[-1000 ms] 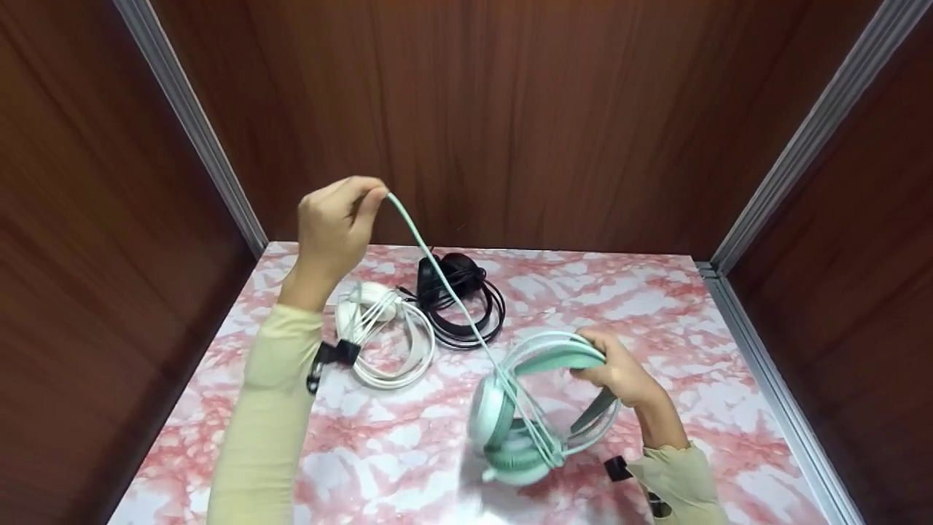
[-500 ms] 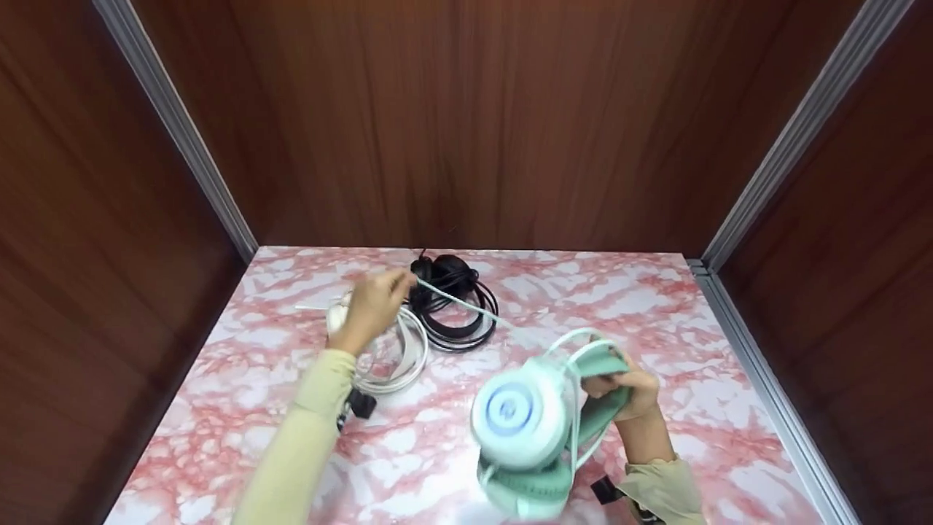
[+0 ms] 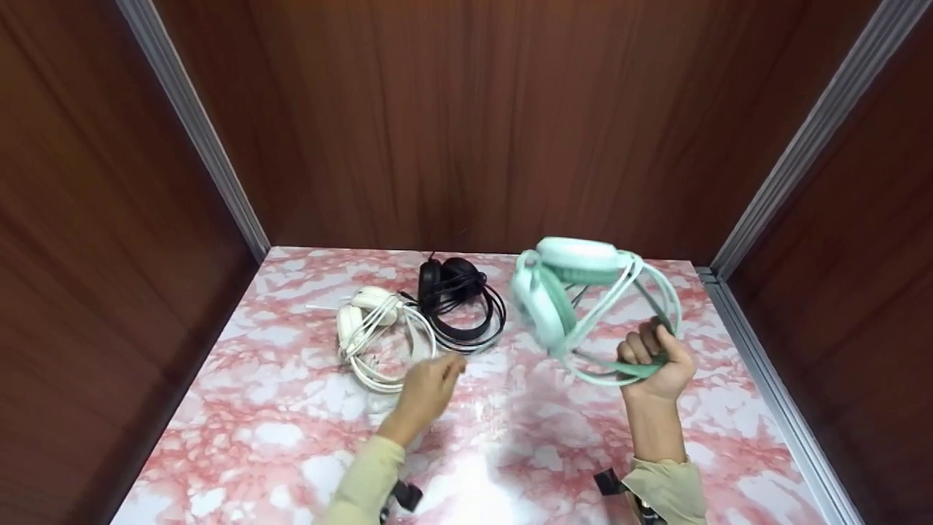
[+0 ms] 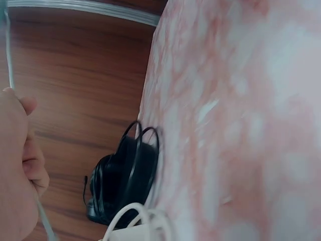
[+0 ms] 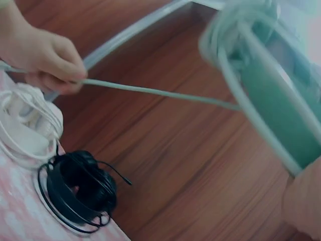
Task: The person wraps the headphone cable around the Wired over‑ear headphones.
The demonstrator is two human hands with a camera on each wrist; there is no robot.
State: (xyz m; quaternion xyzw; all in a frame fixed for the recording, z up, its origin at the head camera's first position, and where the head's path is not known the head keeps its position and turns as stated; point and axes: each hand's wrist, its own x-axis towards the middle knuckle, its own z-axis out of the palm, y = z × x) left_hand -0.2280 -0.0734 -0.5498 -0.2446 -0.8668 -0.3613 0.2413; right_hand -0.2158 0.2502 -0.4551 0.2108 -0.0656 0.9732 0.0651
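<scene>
My right hand [image 3: 660, 361] grips the headband of a mint-green pair of headphones [image 3: 578, 251], raised above the right part of the table with both ear cups toward the left. Strands of its cord wrap around the cups and band. My left hand [image 3: 428, 390] is low over the table, in front of the white headphones. In the right wrist view, the mint-green cable [image 5: 160, 92] runs taut from the headphones into the curled fingers of that left hand. A tail of the cable comes out on the hand's other side in the left wrist view.
White headphones [image 3: 375, 302] with a looped cord lie on the left of the marbled pink-and-white table [image 3: 277, 434]. Black headphones [image 3: 463, 275] lie beside them, farther back. Brown wood-grain panels [image 3: 466, 124] with metal corner rails [image 3: 802, 138] enclose the table on three sides.
My left hand has come down and toward me from high at the left, keeping hold of the cable. My right hand has turned and lifted the mint-green headphones, their cups swinging up and away from me.
</scene>
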